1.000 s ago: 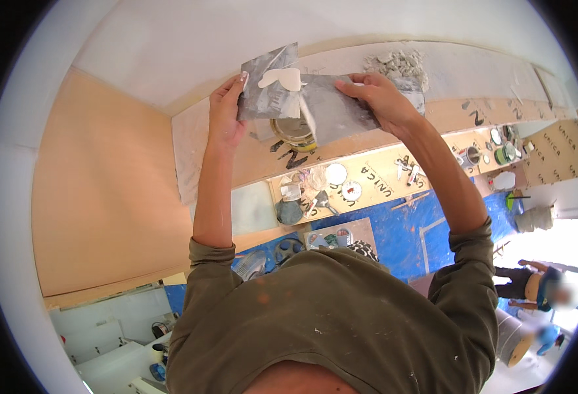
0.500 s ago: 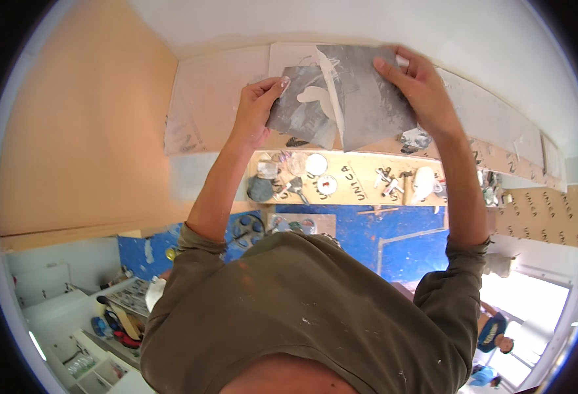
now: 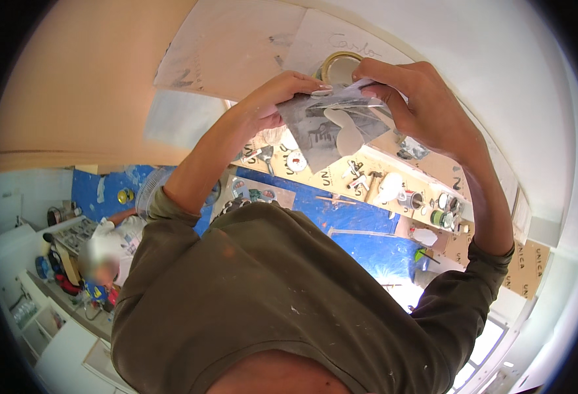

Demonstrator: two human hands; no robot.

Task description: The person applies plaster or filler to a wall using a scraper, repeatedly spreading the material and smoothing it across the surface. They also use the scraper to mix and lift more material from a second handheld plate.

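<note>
At the upper middle, my left hand pinches the top left of a thin grey sheet, smeared and scuffed. A blob of cream filler paste lies on its face, and more paste is near my fingertips. My right hand has its fingers bent round a second thin grey sheet, seen almost edge-on against the top of the first. Just behind both hands stands an open round tin with a gold rim and pale contents, partly covered by my right fingers.
Below the hands runs a board shelf with a putty knife, a white round lid, a hammer and several tins. The floor sheet is blue. At the left, another person is near a cluttered bench.
The view has swung to the right, bringing the gold-rimmed tin into sight. The right sheet has turned from broadside to nearly edge-on, and the left sheet has tipped. My hands have drawn closer together.
</note>
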